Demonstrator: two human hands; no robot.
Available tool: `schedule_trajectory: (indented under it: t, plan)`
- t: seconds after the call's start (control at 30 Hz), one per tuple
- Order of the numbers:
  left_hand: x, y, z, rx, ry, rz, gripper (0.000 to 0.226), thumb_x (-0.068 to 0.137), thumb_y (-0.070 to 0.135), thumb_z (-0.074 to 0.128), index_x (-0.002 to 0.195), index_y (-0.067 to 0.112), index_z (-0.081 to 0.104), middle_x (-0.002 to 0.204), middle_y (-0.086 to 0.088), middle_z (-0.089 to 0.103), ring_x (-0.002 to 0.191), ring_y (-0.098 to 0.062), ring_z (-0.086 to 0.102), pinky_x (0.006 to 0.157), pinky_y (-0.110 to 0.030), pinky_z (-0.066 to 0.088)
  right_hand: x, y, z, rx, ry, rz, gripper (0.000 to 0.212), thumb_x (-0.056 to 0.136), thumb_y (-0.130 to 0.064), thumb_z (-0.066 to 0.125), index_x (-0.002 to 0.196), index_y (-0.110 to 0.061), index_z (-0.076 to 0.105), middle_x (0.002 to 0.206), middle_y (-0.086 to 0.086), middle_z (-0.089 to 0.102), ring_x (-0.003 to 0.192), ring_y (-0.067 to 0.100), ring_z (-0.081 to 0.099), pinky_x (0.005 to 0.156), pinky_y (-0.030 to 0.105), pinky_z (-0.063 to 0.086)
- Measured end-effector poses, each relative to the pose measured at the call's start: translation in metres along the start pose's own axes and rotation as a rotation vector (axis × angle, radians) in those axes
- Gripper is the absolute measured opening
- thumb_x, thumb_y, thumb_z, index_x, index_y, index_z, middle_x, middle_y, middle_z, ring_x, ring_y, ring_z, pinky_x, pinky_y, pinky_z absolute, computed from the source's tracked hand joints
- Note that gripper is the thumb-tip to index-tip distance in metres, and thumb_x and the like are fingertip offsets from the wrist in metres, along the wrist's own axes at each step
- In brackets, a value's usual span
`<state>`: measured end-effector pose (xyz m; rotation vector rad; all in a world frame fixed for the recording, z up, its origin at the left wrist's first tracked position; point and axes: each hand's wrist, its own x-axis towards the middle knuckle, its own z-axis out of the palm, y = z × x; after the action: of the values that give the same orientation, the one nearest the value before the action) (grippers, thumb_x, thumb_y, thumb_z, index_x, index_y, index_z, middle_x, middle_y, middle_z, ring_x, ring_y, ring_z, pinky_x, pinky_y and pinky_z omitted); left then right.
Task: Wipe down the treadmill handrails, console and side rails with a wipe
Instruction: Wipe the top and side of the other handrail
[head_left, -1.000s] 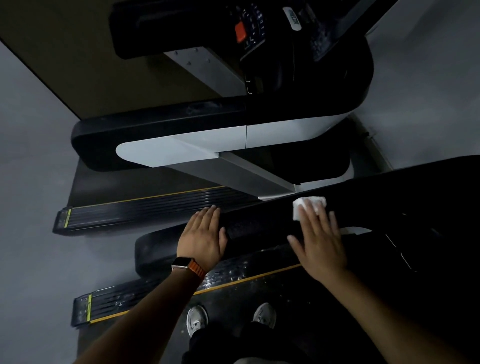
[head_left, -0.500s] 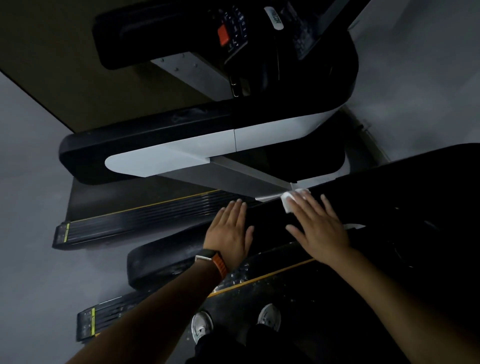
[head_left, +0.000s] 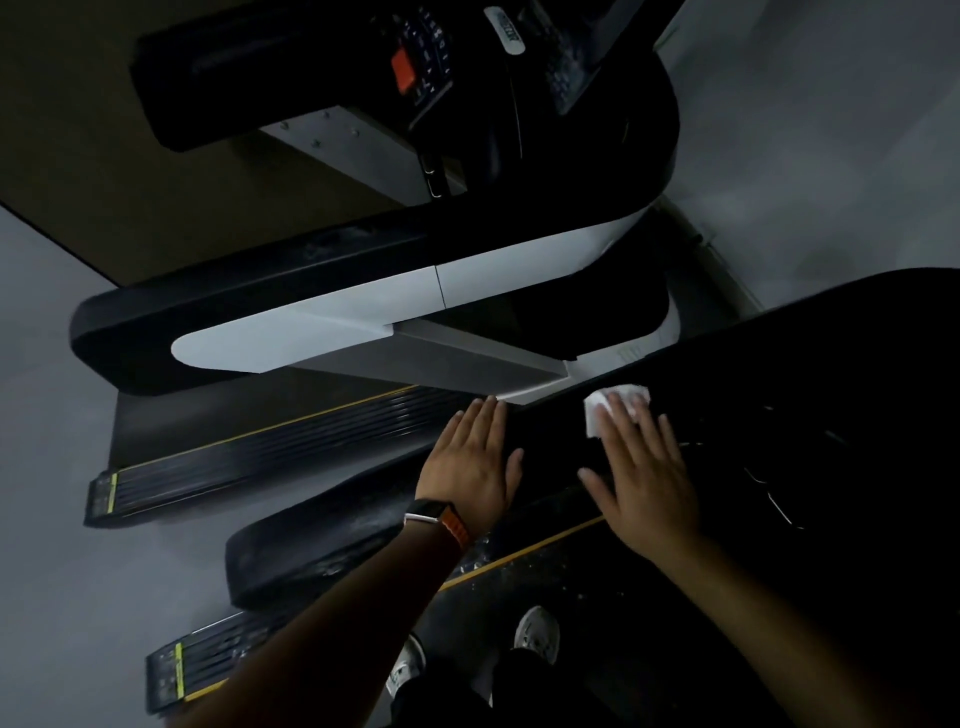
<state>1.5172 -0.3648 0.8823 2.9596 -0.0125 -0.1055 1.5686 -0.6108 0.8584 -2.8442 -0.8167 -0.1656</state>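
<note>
— Where was the wipe (head_left: 615, 408)?

— On top of the black handrail (head_left: 311, 551), at the end far from the person, under the fingertips of the right hand (head_left: 641, 473). It was a small, crumpled white sheet, and most of it stuck out past the fingertips on the side away from the person.

— Did the right hand grip it?

— No. The palm faced down and the fingers lay straight and slightly spread, pressing the wipe against the rail. Nothing was curled round it.

— And the left hand (head_left: 467, 462)?

— It lay flat on the same handrail, fingers straight and close together, holding nothing. It was left of the right hand, with a gap of bare rail between them, and it did not touch the wipe. A watch (head_left: 431, 514) with an orange strap sat on that wrist.

— What lay around them?

— Below the handrail ran a ribbed side rail (head_left: 218, 660) with a yellow stripe. The person's pale shoes (head_left: 537, 634) stood on the dark belt (head_left: 571, 587) beside it. Beyond the hands stood a second treadmill (head_left: 322, 332), black and white, with a red button (head_left: 402, 70) on its console (head_left: 571, 130).

— Was the handrail wet?

— I could not tell, as the light was dim. Pale smears showed near its left end.
</note>
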Motion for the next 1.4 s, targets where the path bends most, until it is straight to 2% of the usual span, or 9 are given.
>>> schedule_trajectory:
  t: [0.1,0.27,0.4,0.47,0.57,0.67,0.8,0.97,1.4]
  plan:
    - [-0.001,0.000,-0.001,0.005,0.006,-0.005,0.069,0.105,0.050,0.021,0.158,0.007,0.033,0.163,-0.013,0.036,0.152,-0.026,0.031,0.125,-0.035,0.010,-0.009,0.010,0.001,-0.057,-0.029,-0.193,0.075,0.103,-0.054,0.040,0.165,-0.014,0.026,0.174,0.005,0.018,0.161,0.026,0.013,0.124,0.059,0.025]
    - [-0.001,0.001,0.001,0.022,0.010,-0.009,0.068,0.105,0.048,0.024,0.157,0.006,0.037,0.161,-0.013,0.039,0.151,-0.026,0.035,0.124,-0.036,0.014,0.027,0.030,-0.010,-0.010,0.014,0.113,0.070,0.107,-0.055,0.032,0.163,-0.013,0.032,0.171,0.006,0.027,0.160,0.027,0.018,0.126,0.058,0.020]
    - [-0.001,0.001,0.000,0.021,0.009,-0.011,0.068,0.105,0.049,0.024,0.156,0.006,0.037,0.161,-0.013,0.040,0.151,-0.026,0.035,0.124,-0.037,0.016,0.052,0.017,-0.009,-0.030,-0.082,-0.082,0.076,0.107,-0.064,0.018,0.161,-0.015,0.037,0.169,0.004,0.033,0.159,0.024,0.023,0.127,0.054,0.019]
    - [-0.001,0.000,0.000,0.020,0.008,-0.008,0.069,0.105,0.050,0.021,0.158,0.007,0.034,0.162,-0.013,0.038,0.152,-0.025,0.032,0.125,-0.036,0.012,0.057,0.036,-0.013,-0.023,-0.064,-0.035,0.076,0.107,-0.064,0.012,0.161,-0.017,0.038,0.168,0.003,0.036,0.157,0.024,0.027,0.128,0.053,0.018]
    - [0.000,0.001,0.000,0.018,0.006,-0.010,0.069,0.105,0.050,0.020,0.158,0.007,0.034,0.163,-0.012,0.037,0.152,-0.025,0.031,0.125,-0.035,0.010,0.047,0.044,-0.013,0.020,0.005,0.125,0.072,0.108,-0.059,0.026,0.162,-0.012,0.033,0.170,0.008,0.029,0.160,0.027,0.019,0.126,0.055,0.020]
    - [0.000,0.000,0.003,0.006,0.001,-0.005,0.069,0.105,0.050,0.020,0.158,0.007,0.034,0.163,-0.012,0.037,0.153,-0.025,0.031,0.126,-0.036,0.013,0.016,0.029,-0.009,-0.003,0.022,0.022,0.077,0.105,-0.057,0.037,0.164,-0.009,0.028,0.173,0.010,0.021,0.161,0.027,0.013,0.128,0.054,0.021]
    - [0.000,-0.001,0.006,0.005,0.020,-0.013,0.067,0.106,0.049,0.024,0.156,0.007,0.039,0.160,-0.013,0.042,0.150,-0.026,0.037,0.125,-0.037,0.018,-0.007,0.044,-0.009,-0.012,0.036,0.047,0.075,0.105,-0.054,0.036,0.164,-0.010,0.026,0.173,0.008,0.019,0.161,0.026,0.014,0.123,0.059,0.029]
    - [-0.001,-0.001,0.001,-0.013,0.000,-0.003,0.070,0.106,0.052,0.016,0.162,0.010,0.024,0.167,-0.009,0.027,0.156,-0.023,0.022,0.126,-0.034,0.004,-0.009,0.013,-0.006,0.033,-0.019,0.092,0.081,0.104,-0.057,0.036,0.166,-0.009,0.015,0.175,0.010,0.008,0.162,0.027,0.004,0.128,0.053,0.021]
    - [-0.021,-0.031,-0.020,-0.068,-0.009,0.161,0.069,0.106,0.055,0.013,0.165,0.019,0.014,0.171,-0.001,0.009,0.158,-0.015,0.003,0.129,-0.036,0.002,-0.022,-0.064,-0.027,0.049,0.076,0.075,0.076,0.106,-0.055,0.037,0.166,-0.011,0.019,0.175,0.006,0.009,0.162,0.024,0.008,0.128,0.046,0.017]
